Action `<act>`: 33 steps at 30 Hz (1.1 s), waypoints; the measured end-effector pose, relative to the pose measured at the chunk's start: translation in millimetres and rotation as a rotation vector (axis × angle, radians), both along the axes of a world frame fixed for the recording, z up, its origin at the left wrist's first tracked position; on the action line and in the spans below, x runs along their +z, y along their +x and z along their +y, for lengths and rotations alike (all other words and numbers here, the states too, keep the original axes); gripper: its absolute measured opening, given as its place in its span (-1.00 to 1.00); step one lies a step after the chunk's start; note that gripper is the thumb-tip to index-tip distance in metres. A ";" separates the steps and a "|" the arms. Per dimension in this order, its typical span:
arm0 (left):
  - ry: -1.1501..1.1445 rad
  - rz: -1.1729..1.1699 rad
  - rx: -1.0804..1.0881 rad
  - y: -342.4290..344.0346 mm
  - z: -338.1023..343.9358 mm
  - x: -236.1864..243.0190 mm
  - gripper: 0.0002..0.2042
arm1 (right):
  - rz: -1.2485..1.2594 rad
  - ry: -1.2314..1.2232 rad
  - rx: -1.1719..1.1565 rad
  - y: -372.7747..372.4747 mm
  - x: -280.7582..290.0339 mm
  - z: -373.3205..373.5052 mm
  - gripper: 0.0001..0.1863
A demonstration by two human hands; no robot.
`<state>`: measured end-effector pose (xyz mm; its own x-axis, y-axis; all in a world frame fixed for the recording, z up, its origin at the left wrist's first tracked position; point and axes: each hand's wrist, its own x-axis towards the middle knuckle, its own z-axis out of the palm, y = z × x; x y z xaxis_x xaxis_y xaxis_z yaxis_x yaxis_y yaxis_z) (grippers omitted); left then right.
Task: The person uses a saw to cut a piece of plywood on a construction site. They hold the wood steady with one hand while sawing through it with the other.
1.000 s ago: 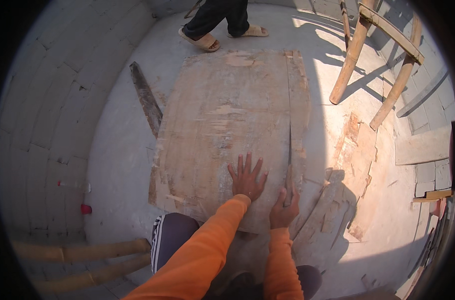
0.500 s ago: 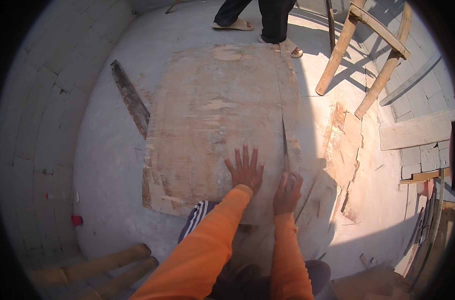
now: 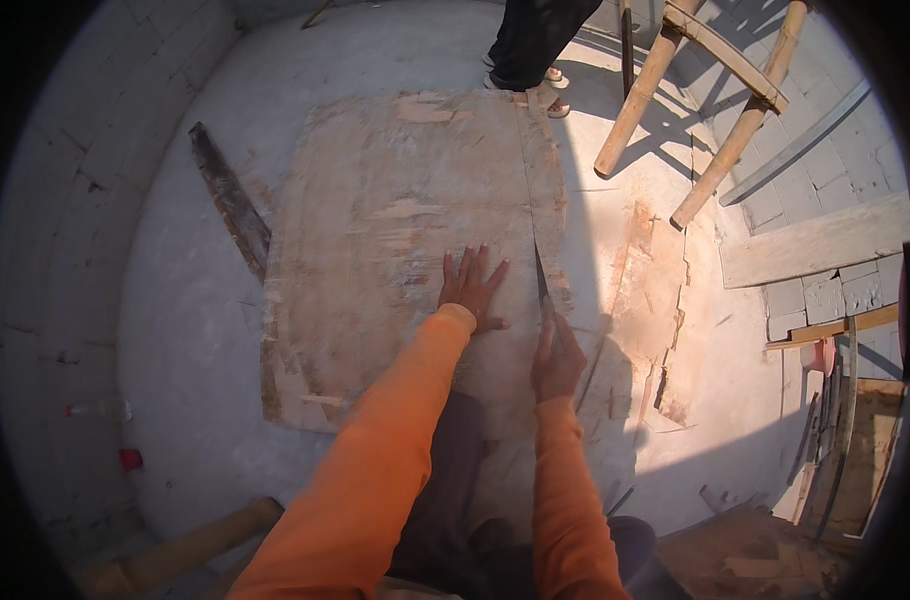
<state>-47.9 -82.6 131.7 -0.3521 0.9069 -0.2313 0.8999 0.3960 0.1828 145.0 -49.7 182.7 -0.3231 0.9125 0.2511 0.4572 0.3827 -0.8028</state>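
We are pressing our left hand (image 3: 472, 291) flat on the board (image 3: 395, 240) — right hand (image 3: 557, 360) gripping the saw (image 3: 541, 280); a slip could cut nearby fingers.

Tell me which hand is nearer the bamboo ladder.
Right. The right hand grips a saw blade below-left of the bamboo ladder; the left hand lies flat on the plywood sheet, farther left.

No labels, signs or screens show. The only package-like things lie left of the big plywood sheet (image 3: 405, 250), well apart from it near the block wall: 1 small red container (image 3: 130, 459), cap- or cup-shaped, and just above it 1 pale, slim bottle-like thing (image 3: 97, 409) lying on its side. Both are too small to tell more.
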 end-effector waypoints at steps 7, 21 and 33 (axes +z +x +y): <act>-0.266 -0.220 -0.068 -21.2 41.0 23.5 0.40 | -0.075 0.014 0.016 0.6 4.5 7.9 -0.67; -0.350 -0.225 0.015 -19.3 41.8 23.0 0.37 | -0.083 -0.107 -0.040 34.3 34.9 -43.6 -0.69; -0.345 -0.253 0.028 -13.4 52.2 24.8 0.37 | -0.152 -0.189 -0.125 121.6 68.6 -122.3 -0.68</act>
<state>-61.2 -30.4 156.5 -0.2687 0.7522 -0.6017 0.8320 0.4960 0.2486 266.6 -172.0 251.3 -0.2255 0.9738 0.0294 0.6125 0.1651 -0.7731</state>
